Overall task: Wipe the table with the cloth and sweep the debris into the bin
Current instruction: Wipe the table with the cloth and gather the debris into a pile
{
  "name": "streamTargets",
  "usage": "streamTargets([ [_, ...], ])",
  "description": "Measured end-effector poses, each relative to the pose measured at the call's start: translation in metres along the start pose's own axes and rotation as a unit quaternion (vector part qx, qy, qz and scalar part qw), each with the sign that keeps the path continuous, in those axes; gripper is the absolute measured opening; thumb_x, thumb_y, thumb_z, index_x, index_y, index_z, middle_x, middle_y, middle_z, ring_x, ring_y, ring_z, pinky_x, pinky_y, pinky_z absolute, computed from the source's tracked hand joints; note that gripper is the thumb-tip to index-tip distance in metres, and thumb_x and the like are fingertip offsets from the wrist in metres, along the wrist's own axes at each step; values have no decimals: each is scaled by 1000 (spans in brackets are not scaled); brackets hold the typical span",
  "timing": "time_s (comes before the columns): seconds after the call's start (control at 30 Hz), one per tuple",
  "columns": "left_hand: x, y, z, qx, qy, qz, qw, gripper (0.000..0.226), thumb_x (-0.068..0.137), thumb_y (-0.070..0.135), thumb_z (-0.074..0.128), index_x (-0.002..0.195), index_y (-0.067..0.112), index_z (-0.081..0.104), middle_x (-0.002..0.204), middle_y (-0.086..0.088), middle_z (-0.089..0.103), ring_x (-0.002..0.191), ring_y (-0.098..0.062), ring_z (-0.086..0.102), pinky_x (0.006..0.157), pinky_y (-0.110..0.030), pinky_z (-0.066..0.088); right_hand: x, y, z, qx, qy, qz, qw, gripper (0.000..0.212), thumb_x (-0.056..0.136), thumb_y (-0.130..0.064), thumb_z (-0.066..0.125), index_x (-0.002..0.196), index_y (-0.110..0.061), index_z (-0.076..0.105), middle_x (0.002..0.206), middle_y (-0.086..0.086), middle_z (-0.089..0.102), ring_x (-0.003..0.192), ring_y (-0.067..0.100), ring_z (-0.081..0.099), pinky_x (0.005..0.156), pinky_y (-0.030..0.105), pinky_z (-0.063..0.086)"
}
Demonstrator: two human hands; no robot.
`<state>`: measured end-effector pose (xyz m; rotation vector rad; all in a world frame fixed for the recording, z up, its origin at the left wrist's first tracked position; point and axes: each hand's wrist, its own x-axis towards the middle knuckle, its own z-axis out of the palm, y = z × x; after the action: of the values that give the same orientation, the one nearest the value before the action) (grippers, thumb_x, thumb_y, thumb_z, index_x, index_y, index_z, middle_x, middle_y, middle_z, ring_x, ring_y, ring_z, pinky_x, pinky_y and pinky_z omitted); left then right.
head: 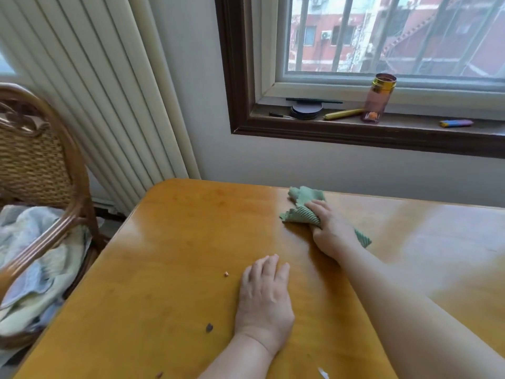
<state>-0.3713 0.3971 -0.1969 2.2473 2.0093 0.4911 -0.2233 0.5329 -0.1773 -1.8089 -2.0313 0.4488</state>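
A green ribbed cloth point(302, 206) lies bunched on the far part of the glossy wooden table point(175, 242). My right hand point(330, 231) presses down on it and grips it, arm stretched forward. My left hand point(263, 294) rests flat on the table nearer to me, palm down, holding nothing. Small bits of debris lie on the table: a light crumb point(226, 274) left of my left hand, a dark scrap point(209, 327) nearer the front, a brown bit point(159, 375) at the bottom edge, and a white scrap point(323, 373) at the bottom right. No bin is in view.
A wicker chair point(41, 170) with folded fabric point(35, 269) on its seat stands left of the table. A radiator point(90, 86) lines the wall behind. On the window sill point(355, 127) stand a pink bottle point(378, 99), a yellow pen and dark discs.
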Motion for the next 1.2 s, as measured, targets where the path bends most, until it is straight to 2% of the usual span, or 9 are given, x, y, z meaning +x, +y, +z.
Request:
streamTargets([
  [0.13, 2, -2, -5, -29, -18, -13, 999, 39, 76, 22, 38, 99, 27, 68, 114, 6, 64, 107, -16, 56, 96, -29, 38, -37, -4, 3, 38, -38, -82, 995, 54, 76, -2, 54, 124, -26, 53, 138, -6, 46, 129, 18, 41, 108, 27, 27],
  [0.23, 3, -6, -25, -111, -47, -29, 992, 45, 82, 20, 31, 114, 22, 62, 129, 6, 54, 119, -17, 47, 102, -29, 40, -82, -9, -2, 41, -53, -119, 991, 57, 73, -1, 53, 124, -28, 53, 136, -9, 48, 129, 14, 39, 107, 21, 22],
  [0.37, -33, -18, -53, -134, 36, -71, 988, 38, 84, 11, 37, 107, 22, 65, 113, 6, 62, 106, -19, 53, 90, -32, 45, -145, -19, -1, 48, -69, -133, 987, 64, 68, -3, 48, 126, -30, 51, 137, -9, 47, 133, 12, 34, 112, 22, 16],
  [0.47, -81, -30, -63, -102, 22, -104, 989, 35, 90, 5, 40, 108, 22, 65, 114, 7, 60, 109, -20, 52, 89, -33, 45, -197, -32, 1, 63, -75, -139, 986, 67, 66, -3, 44, 127, -30, 50, 138, -9, 45, 133, 9, 31, 112, 22, 11],
  [0.63, -135, -23, -84, -72, -44, -131, 988, 36, 96, 12, 33, 118, 25, 59, 125, 9, 53, 117, -16, 44, 95, -28, 40, -286, -57, 9, 109, -77, -103, 986, 60, 68, -14, 38, 124, -31, 52, 135, -11, 49, 130, 3, 31, 112, 27, 19],
  [0.77, -165, -11, -101, -55, -119, -130, 983, 38, 98, 17, 31, 132, 27, 46, 142, 8, 36, 133, -14, 29, 108, -29, 34, -333, -68, -16, 181, -88, -39, 979, 63, 64, -10, 39, 120, -34, 55, 125, -19, 49, 121, -1, 40, 105, 14, 27],
  [0.93, -209, -28, -117, -14, -148, -189, 971, 43, 99, 19, 28, 140, 25, 37, 151, 6, 25, 140, -16, 22, 110, -32, 33, -344, -18, -47, 143, 74, 150, 976, 55, 75, 5, 49, 123, -21, 55, 133, 1, 51, 128, 18, 41, 107, 20, 23],
  [1.03, -235, -34, -120, 14, -171, -216, 961, 46, 98, 20, 30, 144, 24, 29, 155, 3, 18, 142, -18, 15, 111, -32, 31, -371, -33, -25, 86, 41, 139, 986, 60, 73, 6, 52, 127, -20, 52, 139, 1, 45, 134, 22, 33, 110, 25, 17],
  [1.2, -243, -33, -123, 18, -230, -208, 951, 57, 97, 11, 36, 150, 19, 15, 159, -2, 2, 146, -21, 2, 117, -34, 22, -413, -99, 9, 140, -22, 66, 988, 67, 74, 5, 44, 131, -28, 45, 143, -9, 37, 137, 11, 24, 113, 21, 12],
])
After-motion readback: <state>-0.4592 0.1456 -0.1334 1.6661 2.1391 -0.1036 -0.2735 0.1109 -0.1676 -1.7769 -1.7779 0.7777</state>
